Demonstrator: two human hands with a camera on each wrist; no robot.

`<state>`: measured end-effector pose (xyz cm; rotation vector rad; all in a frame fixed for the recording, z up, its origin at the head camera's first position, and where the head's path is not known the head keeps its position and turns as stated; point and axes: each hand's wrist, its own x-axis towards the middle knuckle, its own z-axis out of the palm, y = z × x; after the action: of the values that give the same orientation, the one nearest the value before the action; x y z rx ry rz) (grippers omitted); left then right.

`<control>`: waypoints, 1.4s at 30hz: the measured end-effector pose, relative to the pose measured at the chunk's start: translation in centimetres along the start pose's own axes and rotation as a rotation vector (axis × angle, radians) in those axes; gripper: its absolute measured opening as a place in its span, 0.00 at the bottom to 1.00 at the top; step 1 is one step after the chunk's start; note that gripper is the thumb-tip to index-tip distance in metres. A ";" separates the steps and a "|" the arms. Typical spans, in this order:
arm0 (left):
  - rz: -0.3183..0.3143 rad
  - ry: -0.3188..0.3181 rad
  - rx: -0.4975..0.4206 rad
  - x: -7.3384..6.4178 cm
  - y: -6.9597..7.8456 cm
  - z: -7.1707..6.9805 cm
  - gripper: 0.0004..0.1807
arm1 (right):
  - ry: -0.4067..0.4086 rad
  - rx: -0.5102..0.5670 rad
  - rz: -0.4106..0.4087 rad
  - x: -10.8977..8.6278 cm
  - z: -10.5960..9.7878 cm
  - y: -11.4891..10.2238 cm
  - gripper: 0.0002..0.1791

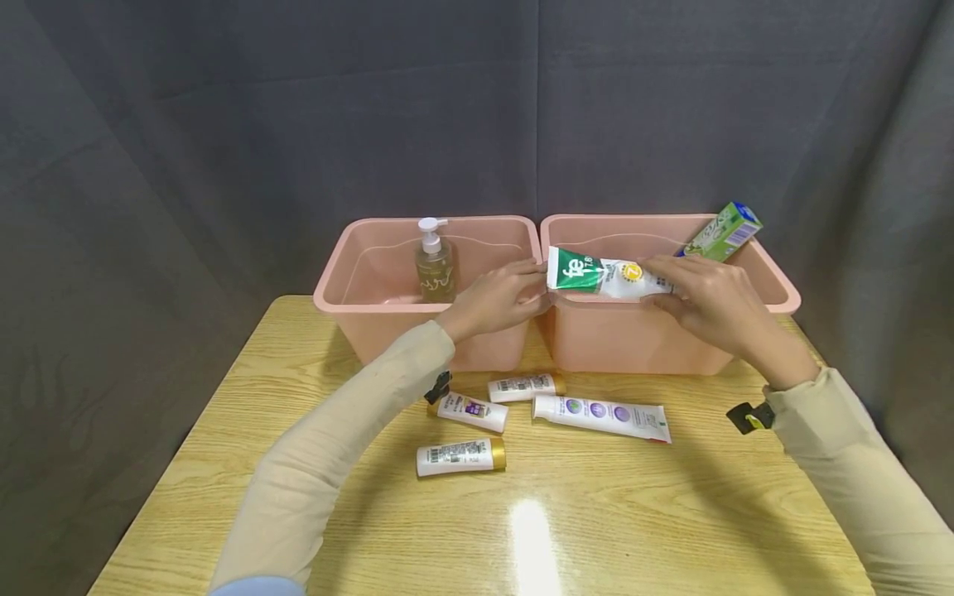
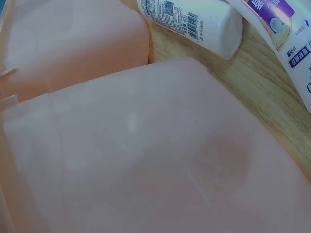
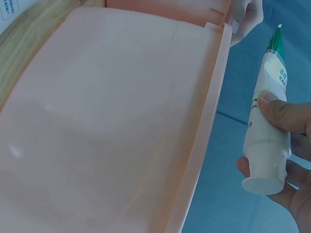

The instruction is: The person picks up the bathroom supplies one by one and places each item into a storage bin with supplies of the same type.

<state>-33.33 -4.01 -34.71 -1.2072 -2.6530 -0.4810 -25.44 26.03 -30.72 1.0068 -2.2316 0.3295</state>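
Observation:
My right hand [image 1: 704,298] grips a white toothpaste tube [image 1: 629,279] with a green end, held lying sideways over the front of the right pink bin [image 1: 641,335]. In the right wrist view, thumb and fingers close round the toothpaste tube [image 3: 266,128] near its white cap, and the tube is apart from the bin wall. My left hand [image 1: 498,300] holds the front rim of the left pink bin [image 1: 425,308], near its right corner. The green tube end overlaps the left fingertips in the head view. Neither hand shows in the left wrist view.
A pump bottle [image 1: 436,269] stands in the left bin. A green box [image 1: 723,232] leans in the right bin. Before the bins lie a white tube with purple dots [image 1: 604,415], a purple-labelled tube [image 1: 473,411] and two gold-capped ones [image 1: 458,457]. A dark curtain [image 1: 447,108] hangs behind.

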 end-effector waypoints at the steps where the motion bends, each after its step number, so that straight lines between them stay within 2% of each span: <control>1: 0.007 0.004 0.001 0.0 0.0 0.0 0.22 | 0.003 0.001 0.007 0.0 0.0 0.1 0.31; 5: 0.027 0.016 -0.009 0.1 0.0 -0.1 0.21 | 0.004 0.019 0.037 0.3 0.2 0.6 0.30; 16: 0.021 -0.002 -0.044 0.0 -0.2 0.0 0.25 | -0.006 0.038 0.096 1.0 0.8 1.8 0.31; 29: 0.018 -0.003 -0.051 -0.1 -0.2 -0.2 0.25 | -0.038 0.045 0.183 1.6 1.5 2.1 0.29; 42: 0.003 -0.008 -0.062 -0.3 -0.1 -0.3 0.27 | -0.041 0.062 0.210 1.7 2.5 2.8 0.27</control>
<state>-33.19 -4.41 -34.59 -1.2321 -2.6610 -0.5636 -29.51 25.82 -31.34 0.8180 -2.3824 0.4760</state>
